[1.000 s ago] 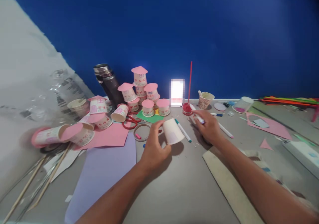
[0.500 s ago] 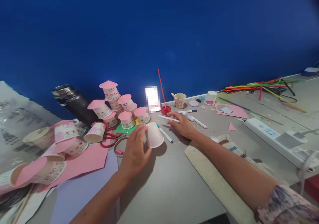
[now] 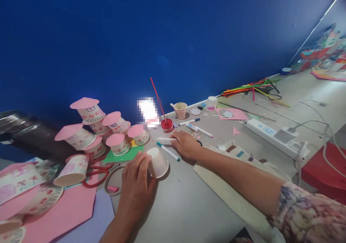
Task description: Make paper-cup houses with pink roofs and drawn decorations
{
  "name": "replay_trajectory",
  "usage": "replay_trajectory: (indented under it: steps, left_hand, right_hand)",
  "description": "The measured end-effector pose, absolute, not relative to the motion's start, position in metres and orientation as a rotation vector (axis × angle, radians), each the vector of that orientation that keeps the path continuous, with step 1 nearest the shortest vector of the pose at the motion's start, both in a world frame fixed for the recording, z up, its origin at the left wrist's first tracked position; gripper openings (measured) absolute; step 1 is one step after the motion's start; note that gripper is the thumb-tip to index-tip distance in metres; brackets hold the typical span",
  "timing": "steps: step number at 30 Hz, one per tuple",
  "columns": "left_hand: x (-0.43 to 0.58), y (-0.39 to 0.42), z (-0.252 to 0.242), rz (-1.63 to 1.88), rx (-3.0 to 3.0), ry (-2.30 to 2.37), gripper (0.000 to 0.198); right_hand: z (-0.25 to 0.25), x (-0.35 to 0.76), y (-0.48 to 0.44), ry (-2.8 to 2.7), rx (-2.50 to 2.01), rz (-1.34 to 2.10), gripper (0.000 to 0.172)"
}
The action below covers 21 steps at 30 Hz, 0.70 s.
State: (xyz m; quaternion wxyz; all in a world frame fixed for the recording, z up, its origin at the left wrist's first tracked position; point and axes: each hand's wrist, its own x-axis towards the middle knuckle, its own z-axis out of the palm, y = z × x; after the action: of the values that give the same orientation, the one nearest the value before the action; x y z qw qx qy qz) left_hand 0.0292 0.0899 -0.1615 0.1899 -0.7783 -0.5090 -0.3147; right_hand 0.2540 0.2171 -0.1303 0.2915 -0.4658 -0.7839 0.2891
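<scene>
A plain white paper cup (image 3: 157, 164) stands upside down on the grey table, slightly tilted. My left hand (image 3: 137, 176) is closed on its left side, fingertips against the cup. To the right, my right hand (image 3: 186, 144) lies low over the table, its fingers pinching a slim white pen (image 3: 165, 139) whose end points left. A white marker with a teal cap (image 3: 168, 151) lies just in front of that pen. Beyond my left hand, small decorated cups with pink paper roofs (image 3: 118, 144) stand on green paper (image 3: 127, 155), some stacked.
Red-handled scissors (image 3: 97, 174) and a tape ring (image 3: 107, 181) lie left of my left hand. A red pot (image 3: 167, 126) holds a red stick. Markers (image 3: 189, 122), a power strip (image 3: 270, 133) and a cloth (image 3: 216, 178) are on the right. A dark flask (image 3: 35, 136) leans at far left.
The view has swung right, so the table things sit further left. My right hand still has the pen and sits closer to the teal-capped marker. My left hand stays on the cup.
</scene>
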Motion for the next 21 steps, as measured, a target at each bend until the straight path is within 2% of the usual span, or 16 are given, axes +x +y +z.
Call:
replay_trajectory:
  steps: [10, 21]
  left_hand:
    - [0.038, 0.082, -0.157, -0.829, -2.221, -1.470, 0.057]
    - [0.034, 0.079, -0.150, -0.985, -2.266, -1.395, 0.050]
  right_hand:
    - [-0.140, 0.263, 0.242, -2.043, -1.228, 0.953, 0.025]
    - [-0.118, 0.256, 0.215, -2.389, -1.428, 0.513, 0.024]
